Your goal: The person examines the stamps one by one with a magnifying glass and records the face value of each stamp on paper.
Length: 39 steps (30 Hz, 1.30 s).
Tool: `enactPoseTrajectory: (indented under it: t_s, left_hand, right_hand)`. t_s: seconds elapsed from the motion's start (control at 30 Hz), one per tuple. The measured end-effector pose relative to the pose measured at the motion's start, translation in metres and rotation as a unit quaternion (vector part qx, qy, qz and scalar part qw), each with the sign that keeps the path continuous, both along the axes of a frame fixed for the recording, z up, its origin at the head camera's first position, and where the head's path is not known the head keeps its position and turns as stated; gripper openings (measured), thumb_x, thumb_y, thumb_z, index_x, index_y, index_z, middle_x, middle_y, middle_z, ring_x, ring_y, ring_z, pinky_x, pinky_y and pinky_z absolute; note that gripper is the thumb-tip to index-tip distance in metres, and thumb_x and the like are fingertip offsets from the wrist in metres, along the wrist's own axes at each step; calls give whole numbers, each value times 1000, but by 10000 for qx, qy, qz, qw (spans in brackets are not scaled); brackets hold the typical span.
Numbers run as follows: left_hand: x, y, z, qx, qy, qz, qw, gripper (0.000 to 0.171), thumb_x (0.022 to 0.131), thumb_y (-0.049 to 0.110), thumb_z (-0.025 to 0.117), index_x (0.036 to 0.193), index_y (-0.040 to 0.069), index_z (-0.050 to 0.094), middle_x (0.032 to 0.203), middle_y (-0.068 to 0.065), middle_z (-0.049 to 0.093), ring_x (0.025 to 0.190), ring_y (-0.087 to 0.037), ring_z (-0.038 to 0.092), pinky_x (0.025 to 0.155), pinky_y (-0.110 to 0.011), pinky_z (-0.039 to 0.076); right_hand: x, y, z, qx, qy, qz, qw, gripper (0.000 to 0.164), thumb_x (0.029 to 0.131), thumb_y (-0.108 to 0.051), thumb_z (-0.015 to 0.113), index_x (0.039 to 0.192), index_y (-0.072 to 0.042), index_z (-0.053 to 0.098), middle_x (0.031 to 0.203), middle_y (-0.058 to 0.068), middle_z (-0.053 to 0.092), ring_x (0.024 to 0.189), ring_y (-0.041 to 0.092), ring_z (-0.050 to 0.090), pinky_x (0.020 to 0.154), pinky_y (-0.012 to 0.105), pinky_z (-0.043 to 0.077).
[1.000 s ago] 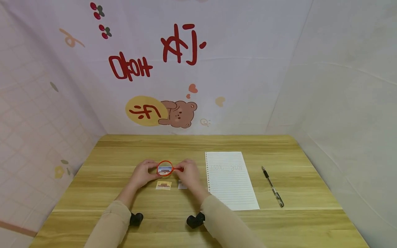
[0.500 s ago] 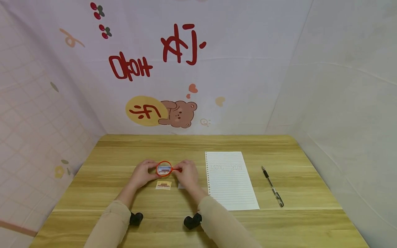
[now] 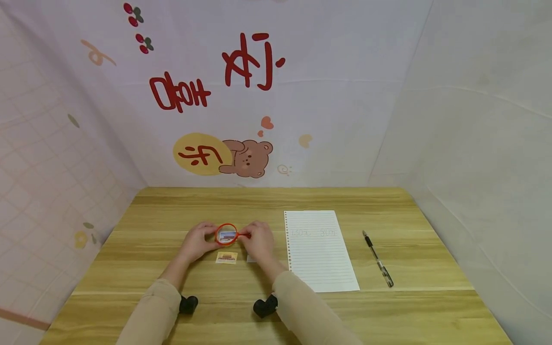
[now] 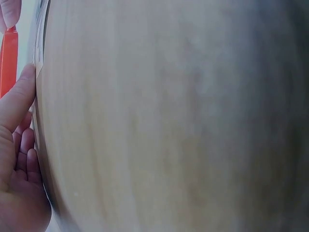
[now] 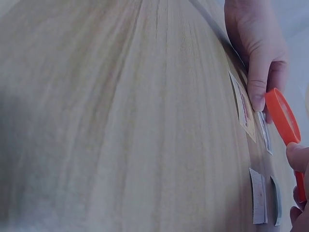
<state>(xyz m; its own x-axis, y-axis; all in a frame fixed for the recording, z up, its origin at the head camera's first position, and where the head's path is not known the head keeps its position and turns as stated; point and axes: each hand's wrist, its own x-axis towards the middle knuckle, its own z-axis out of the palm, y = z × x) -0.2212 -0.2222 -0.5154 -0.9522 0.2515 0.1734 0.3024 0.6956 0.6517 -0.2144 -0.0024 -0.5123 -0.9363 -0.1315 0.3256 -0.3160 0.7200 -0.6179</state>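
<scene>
The right hand (image 3: pixel 259 239) pinches the magnifier (image 3: pixel 236 235), long axis left-right, lens leftward, handle partly hidden; the left hand (image 3: pixel 199 241), thumb spread, touches a card (image 5: pixel 265 133).

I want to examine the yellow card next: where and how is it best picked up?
Probably pinch the yellow card by its near edge, coming in low from the person's side: it is thin and lies nearly flat on the table, while the left hand and magnifier are on its far side.

Paper (image 3: pixel 321 254) lies between magnifier (image 3: pixel 237 234) and pen (image 3: pixel 378 260).
</scene>
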Motion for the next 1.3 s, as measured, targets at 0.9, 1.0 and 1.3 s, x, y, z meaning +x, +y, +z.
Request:
enactPoseTrajectory:
  t_s: [0.9, 1.0, 1.3]
  left_hand:
    - [0, -2, -3, 14, -35, -23, 10000, 53, 76, 25, 88, 121, 3, 71, 123, -17, 61, 120, -41, 52, 103, -59, 37]
    - [1, -2, -3, -3, -22, -37, 10000, 53, 76, 26, 87, 121, 4, 71, 123, -16, 61, 120, -40, 52, 104, -58, 38]
    - [2, 0, -1, -20, -88, -80, 9999, 53, 78, 26, 86, 123, 2, 69, 126, -17, 59, 122, -41, 51, 105, -58, 37]
  right_hand:
    - [2, 17, -6, -315, -38, -1, 9995, 5, 81, -23, 83, 85, -21, 81, 91, -10, 67, 94, 15, 57, 83, 30, 47]
    - [2, 22, -6, -386, -23, 53, 9992, 4, 82, -20, 82, 85, -19, 80, 89, -8, 67, 91, 16, 57, 80, 31, 47]
    - [4, 39, -4, -574, 14, 42, 9983, 5, 80, -20, 84, 82, -18, 80, 86, -8, 66, 90, 16, 58, 76, 29, 47]
